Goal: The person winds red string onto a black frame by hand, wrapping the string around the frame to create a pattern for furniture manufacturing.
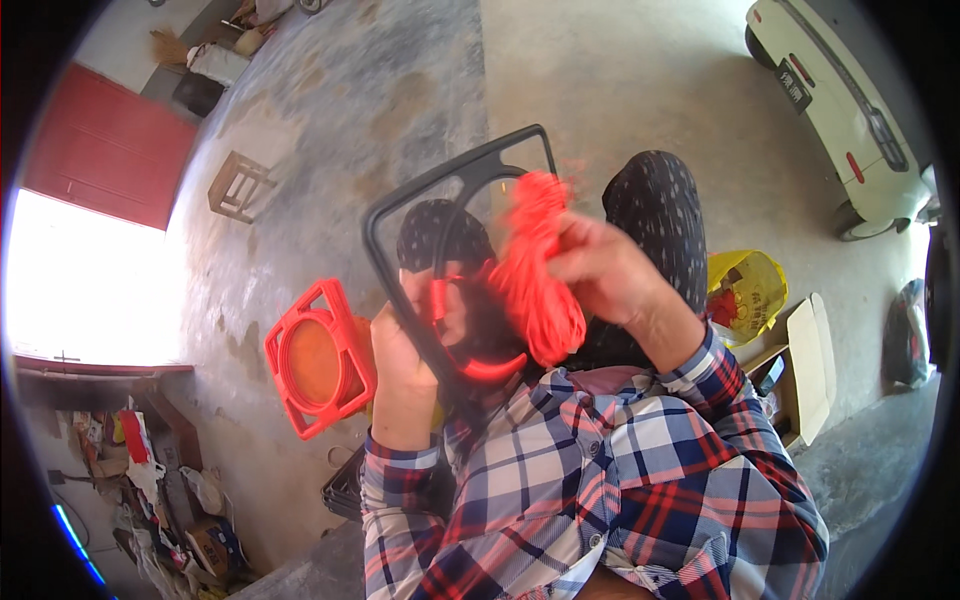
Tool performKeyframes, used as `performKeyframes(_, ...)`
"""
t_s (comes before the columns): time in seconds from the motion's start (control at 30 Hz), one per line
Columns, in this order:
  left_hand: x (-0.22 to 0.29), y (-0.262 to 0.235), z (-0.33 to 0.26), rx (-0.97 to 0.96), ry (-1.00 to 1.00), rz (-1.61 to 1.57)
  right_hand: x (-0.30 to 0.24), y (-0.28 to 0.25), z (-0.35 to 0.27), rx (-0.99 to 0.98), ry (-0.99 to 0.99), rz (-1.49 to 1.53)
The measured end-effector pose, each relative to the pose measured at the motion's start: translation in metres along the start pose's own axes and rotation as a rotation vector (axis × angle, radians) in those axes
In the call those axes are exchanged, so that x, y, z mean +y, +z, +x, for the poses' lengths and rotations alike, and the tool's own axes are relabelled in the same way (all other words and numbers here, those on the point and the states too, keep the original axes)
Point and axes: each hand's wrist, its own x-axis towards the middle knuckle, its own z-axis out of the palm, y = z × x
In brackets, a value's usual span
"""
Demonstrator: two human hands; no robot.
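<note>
My left hand (pixel 400 350) is closed round the near left side of a black square plastic frame (pixel 381 250) with a round opening, held tilted over my lap. Red cord (pixel 490 371) lies along part of the ring inside that frame. In my right hand (pixel 600 265) is a thick bundle of red cord (pixel 540 275), gripped near its upper half and smeared by motion. The bundle hangs in front of the frame's right side and hides part of it. Beyond my left hand sits a stack of orange-red square frames (pixel 345 400) with round openings.
To my right are a yellow bag (pixel 765 285) and an open cardboard box (pixel 810 370). A small wooden stool (pixel 238 187) stands on the far left floor. A pale vehicle (pixel 850 110) is parked at the far right. Cluttered shelves (pixel 150 470) line the near left.
</note>
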Motion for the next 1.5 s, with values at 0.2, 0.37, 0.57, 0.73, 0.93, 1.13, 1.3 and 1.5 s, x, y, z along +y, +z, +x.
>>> performKeyframes(0.2, -0.033, 0.048, -0.004, 0.186, 0.099, 0.019, -0.001, 0.025, 0.015, 0.065, -0.109, -0.845)
performKeyframes(0.37, -0.031, 0.035, -0.008, -0.037, 0.106, 0.066, 0.007, 0.005, 0.011, -0.123, -0.009, -0.447)
performKeyframes(0.57, -0.03, 0.036, -0.005, -0.119, -0.029, -0.225, 0.039, -0.025, 0.016, -0.008, 0.244, 0.302)
performKeyframes(0.73, -0.039, 0.043, -0.007, -0.208, -0.071, -0.063, 0.041, -0.052, 0.035, -0.548, 0.261, 0.278)
performKeyframes(0.93, -0.035, 0.032, -0.01, -0.065, 0.013, 0.058, 0.03, -0.043, 0.033, -0.029, -0.027, 0.13)
performKeyframes(1.13, -0.039, 0.047, -0.012, 0.105, -0.038, 0.147, 0.028, -0.079, 0.029, 0.185, -0.257, -0.064)
performKeyframes(1.3, -0.023, 0.016, -0.004, -0.148, 0.005, 0.089, 0.013, -0.069, 0.013, 0.017, -0.147, -0.171)
performKeyframes(1.5, -0.012, -0.006, 0.003, -0.156, 0.068, -0.008, -0.041, -0.06, -0.029, -0.341, -0.331, 0.384)
